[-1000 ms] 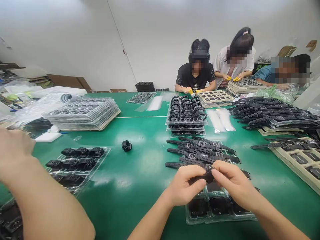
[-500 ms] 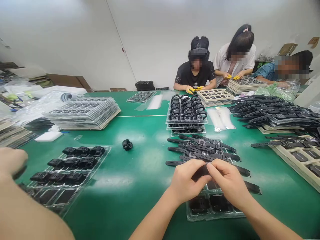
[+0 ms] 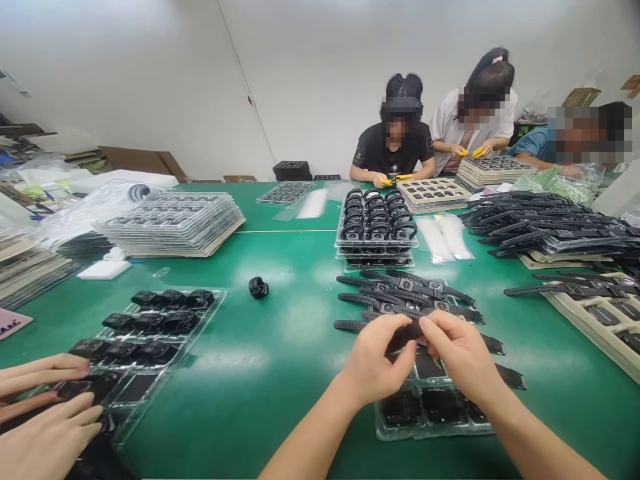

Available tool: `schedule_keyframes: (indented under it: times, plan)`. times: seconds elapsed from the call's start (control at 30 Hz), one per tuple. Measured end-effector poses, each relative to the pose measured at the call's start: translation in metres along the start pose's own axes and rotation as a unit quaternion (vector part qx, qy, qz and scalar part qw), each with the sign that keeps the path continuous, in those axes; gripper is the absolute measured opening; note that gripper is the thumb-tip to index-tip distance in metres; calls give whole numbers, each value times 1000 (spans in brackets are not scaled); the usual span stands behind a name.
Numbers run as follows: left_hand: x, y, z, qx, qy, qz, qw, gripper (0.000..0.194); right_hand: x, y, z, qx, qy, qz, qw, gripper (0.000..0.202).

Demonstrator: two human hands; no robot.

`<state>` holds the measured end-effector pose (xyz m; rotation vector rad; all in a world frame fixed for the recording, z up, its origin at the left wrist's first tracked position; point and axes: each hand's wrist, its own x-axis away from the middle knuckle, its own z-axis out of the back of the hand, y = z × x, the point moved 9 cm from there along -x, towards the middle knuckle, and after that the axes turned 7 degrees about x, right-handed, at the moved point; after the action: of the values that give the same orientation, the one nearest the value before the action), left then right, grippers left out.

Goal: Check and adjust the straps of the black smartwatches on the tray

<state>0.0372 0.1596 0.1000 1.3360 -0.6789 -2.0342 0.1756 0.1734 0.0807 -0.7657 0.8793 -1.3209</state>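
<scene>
Both my hands are close together above a clear plastic tray (image 3: 425, 437) of black watches. My left hand (image 3: 383, 363) is closed round a black watch strap piece (image 3: 404, 335). The fingertips of my right hand (image 3: 457, 353) pinch the other end of the same piece. My fingers hide part of it. Behind my hands, black watches with long open straps (image 3: 395, 293) lie across the tray in rows. Dark square watch faces (image 3: 443, 405) sit in the tray's front compartments.
A neighbour's hands (image 3: 55, 407) work at a tray of looped watches (image 3: 200, 333) on the left. One looped watch (image 3: 259, 287) lies alone. Stacked trays (image 3: 375, 257) stand ahead, strapped watches (image 3: 545, 223) at right. People (image 3: 395, 150) sit across the table.
The neighbour's hands have come down onto the left tray, and a pink card now shows at the left edge. My hands have barely moved, still holding the strap piece. The view has shifted slightly.
</scene>
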Motion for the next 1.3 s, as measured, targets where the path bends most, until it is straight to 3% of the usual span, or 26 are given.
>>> schedule_keyframes:
  times: [0.13,0.23,0.33,0.4,0.47,0.53,0.63,0.73,0.93,1.2,1.3]
  plan:
    - [6,-9,-7,25,-21,22,999,26,1,-14,-7,18,-7,48,999,44]
    - [9,-28,1,130,33,106,985,34,4,-28,-5,16,2,122,992,32]
    - [12,-46,3,341,99,202,913,45,9,-38,3,49,69,204,975,16]
    - [11,-50,1,441,127,224,860,44,10,-38,4,74,104,226,966,15]
    - [9,-51,-1,485,141,232,831,41,7,-33,-2,51,98,211,971,14]
    - [8,-52,-4,505,145,245,815,39,3,-24,-9,-53,72,155,984,15]
    - [9,-53,-8,523,144,268,796,38,-1,-9,-25,-258,24,34,965,44]
    - [11,-53,-8,512,141,274,802,36,-1,-8,-40,-337,-23,-30,941,39]
    - [16,-50,-14,470,90,248,842,42,2,-2,-50,-364,-43,-63,928,37]
    - [13,-48,-8,393,74,227,888,43,3,9,-43,-415,14,-90,905,45]
    - [10,-43,-6,358,55,222,905,45,3,8,-46,-448,-15,-112,887,47]
